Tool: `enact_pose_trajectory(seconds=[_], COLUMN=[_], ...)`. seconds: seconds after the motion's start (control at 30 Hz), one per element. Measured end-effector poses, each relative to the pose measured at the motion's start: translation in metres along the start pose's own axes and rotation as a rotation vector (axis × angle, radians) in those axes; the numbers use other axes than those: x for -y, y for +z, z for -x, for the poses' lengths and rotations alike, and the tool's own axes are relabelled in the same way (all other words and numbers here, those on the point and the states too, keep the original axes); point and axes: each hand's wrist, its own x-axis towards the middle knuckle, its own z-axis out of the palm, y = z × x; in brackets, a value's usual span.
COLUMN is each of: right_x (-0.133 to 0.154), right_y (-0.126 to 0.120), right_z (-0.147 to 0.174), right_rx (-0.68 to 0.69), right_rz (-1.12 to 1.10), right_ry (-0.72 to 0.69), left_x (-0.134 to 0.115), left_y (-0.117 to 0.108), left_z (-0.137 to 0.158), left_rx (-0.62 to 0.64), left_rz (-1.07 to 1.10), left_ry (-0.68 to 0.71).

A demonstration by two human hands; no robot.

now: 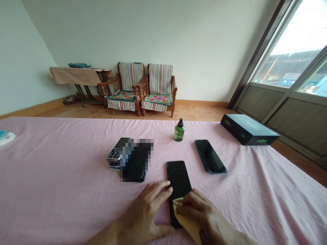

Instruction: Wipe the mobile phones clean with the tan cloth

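A black smartphone (179, 177) lies screen up on the pink cloth in front of me. My left hand (150, 207) rests at its left side, fingers spread, with fingertips touching the long edge and the thumb by the near end. Bunched in my right hand (198, 212) is a yellow cloth (187, 226), pressed against the lower part of the screen. Right of this phone lies another dark smartphone (211, 156). To the left, a keypad phone (115, 153) tops a small stack, beside a dark phone-like item (139, 163) partly blurred by pixelation.
A green spray bottle (179, 132) stands beyond the phones. The black box (249, 131) sits at the bed-like surface's far right. At the left edge is a white and blue object (6, 137). Two wooden chairs (159, 89) and a covered table (76, 75) stand by the wall.
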Motion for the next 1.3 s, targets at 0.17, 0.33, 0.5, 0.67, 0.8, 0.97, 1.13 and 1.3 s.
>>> enact_pose_trajectory(seconds=[0.17,0.33,0.5,0.67,0.8,0.97,1.13,1.3], right_x=[-0.018,-0.049,-0.076,-0.082,-0.075,-0.066,-0.052,-0.048], right_y=[-0.002,-0.008,-0.021,-0.039,-0.042,-0.031,-0.011,-0.004], right_z=[-0.024,-0.055,-0.058,-0.042,-0.041,-0.045,-0.046,-0.049], right_rx=[-0.016,-0.125,-0.338,-0.509,-0.582,-0.534,-0.336,-0.135], right_rz=[0.060,0.170,0.248,0.194,0.141,0.105,0.064,0.162], right_ry=[0.119,0.100,0.216,0.355,0.420,0.348,0.225,0.144], left_x=[-0.003,-0.001,-0.001,-0.002,0.000,0.001,-0.001,-0.006], left_y=[-0.003,-0.002,-0.003,-0.004,-0.004,-0.003,-0.002,-0.004], left_z=[-0.002,-0.001,0.000,-0.001,-0.001,0.001,0.002,0.000], left_rx=[0.025,0.043,0.049,0.080,0.081,0.073,0.023,0.028], left_rz=[0.007,-0.014,-0.012,-0.013,-0.014,-0.022,-0.033,-0.050], left_ry=[-0.011,-0.028,-0.021,-0.044,-0.042,-0.036,-0.016,0.051])
